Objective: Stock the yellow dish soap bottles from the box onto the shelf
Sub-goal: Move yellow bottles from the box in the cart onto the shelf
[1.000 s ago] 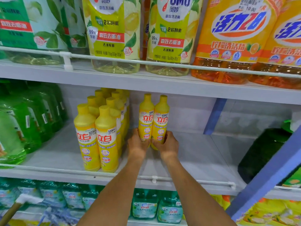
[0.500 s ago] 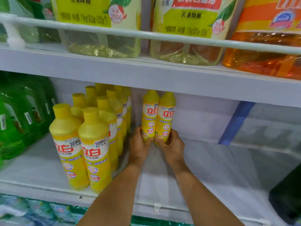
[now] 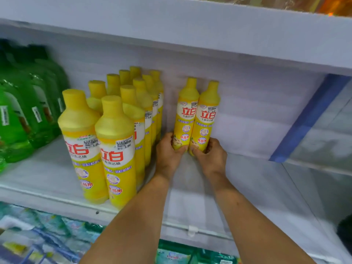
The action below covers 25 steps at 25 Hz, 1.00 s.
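Yellow left bottle (image 3: 185,115) gripped low in left hand (image 3: 168,155), right bottle (image 3: 206,119) in right hand (image 3: 211,157), both upright, touching, deep on shelf (image 3: 47,168) near stocked row (image 3: 118,130); slide flush, keep vertical, release together.

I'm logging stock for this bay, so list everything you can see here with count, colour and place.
shelf: one, white, middle level
stocked yellow bottles: about ten, yellow, clustered on the shelf, left of centre
held yellow bottles: two, yellow, upright side by side near the back wall
green bottles: several, green, shelf's left end
blue strut: one, blue, slanting at right
teal packs: several, teal, level below
left hand: grips the left held bottle's base
right hand: grips the right one's base
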Tool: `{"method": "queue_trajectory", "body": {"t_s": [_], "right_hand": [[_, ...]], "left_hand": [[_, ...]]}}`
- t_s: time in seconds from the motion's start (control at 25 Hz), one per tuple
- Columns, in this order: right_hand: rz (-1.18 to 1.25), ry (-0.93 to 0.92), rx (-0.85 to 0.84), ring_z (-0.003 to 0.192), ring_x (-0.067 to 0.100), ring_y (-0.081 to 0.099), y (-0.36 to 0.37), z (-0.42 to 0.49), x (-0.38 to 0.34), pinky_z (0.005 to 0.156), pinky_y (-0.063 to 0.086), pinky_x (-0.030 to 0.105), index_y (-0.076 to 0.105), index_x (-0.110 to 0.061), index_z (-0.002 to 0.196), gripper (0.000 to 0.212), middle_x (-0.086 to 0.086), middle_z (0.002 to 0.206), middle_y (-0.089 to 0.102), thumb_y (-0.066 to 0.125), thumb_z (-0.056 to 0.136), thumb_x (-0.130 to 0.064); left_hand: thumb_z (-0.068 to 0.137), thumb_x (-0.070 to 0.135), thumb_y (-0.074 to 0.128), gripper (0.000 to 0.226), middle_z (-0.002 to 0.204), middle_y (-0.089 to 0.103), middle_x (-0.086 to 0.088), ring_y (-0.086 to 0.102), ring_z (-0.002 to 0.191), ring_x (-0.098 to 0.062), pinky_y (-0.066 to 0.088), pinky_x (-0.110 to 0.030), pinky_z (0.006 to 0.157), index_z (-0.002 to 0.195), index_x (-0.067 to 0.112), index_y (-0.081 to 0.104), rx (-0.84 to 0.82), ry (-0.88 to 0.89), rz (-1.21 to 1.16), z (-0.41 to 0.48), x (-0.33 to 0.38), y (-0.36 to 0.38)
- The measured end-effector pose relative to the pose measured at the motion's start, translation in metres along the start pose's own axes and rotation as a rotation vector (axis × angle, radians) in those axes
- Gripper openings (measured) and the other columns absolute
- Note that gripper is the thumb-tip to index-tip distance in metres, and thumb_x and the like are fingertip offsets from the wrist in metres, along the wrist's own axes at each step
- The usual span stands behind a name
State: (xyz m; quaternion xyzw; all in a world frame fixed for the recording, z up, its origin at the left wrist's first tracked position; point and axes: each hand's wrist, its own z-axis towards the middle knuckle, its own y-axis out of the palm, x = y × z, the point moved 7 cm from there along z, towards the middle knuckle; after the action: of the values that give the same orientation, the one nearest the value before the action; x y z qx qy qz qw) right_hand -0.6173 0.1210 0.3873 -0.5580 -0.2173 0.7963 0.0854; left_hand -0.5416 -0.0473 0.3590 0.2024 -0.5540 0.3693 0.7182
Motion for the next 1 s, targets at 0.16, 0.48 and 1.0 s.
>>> {"method": "queue_trajectory", "body": {"t_s": [0.16, 0.48, 1.0], "right_hand": [[0.005, -0.008, 0.008, 0.083, 0.008, 0.061, 0.0017, -0.0012, -0.0009, 0.066, 0.041, 0.005, 0.065, -0.017, 0.115, 0.052, -0.004, 0.103, 0.071, 0.089, 0.073, -0.035], [0.001, -0.009, 0.007, 0.083, 0.007, 0.061, 0.001, -0.0021, -0.003, 0.065, 0.037, 0.002, 0.066, -0.018, 0.115, 0.052, -0.001, 0.108, 0.072, 0.089, 0.073, -0.037], [-0.004, 0.009, -0.015, 0.086, 0.01, 0.062, 0.005, -0.0013, -0.0002, 0.072, 0.043, 0.015, 0.065, -0.018, 0.116, 0.053, -0.001, 0.111, 0.072, 0.087, 0.074, -0.042]], "left_hand": [[0.064, 0.028, 0.088, 0.053, 0.108, 0.075, 0.006, 0.073, 0.097, -0.011, 0.06, -0.044, 0.089, 0.111, 0.031, 0.065, 0.008, 0.017, -0.007, 0.0031, -0.0031, 0.0012], [0.068, 0.019, 0.09, 0.054, 0.113, 0.074, 0.001, 0.072, 0.099, -0.013, 0.059, -0.045, 0.091, 0.114, 0.027, 0.064, -0.006, 0.006, -0.037, 0.0052, -0.0038, 0.0028], [0.074, 0.015, 0.087, 0.05, 0.116, 0.073, 0.0, 0.071, 0.102, -0.014, 0.059, -0.042, 0.093, 0.116, 0.025, 0.063, -0.027, -0.008, -0.024, 0.0008, 0.0002, 0.0022]]}}
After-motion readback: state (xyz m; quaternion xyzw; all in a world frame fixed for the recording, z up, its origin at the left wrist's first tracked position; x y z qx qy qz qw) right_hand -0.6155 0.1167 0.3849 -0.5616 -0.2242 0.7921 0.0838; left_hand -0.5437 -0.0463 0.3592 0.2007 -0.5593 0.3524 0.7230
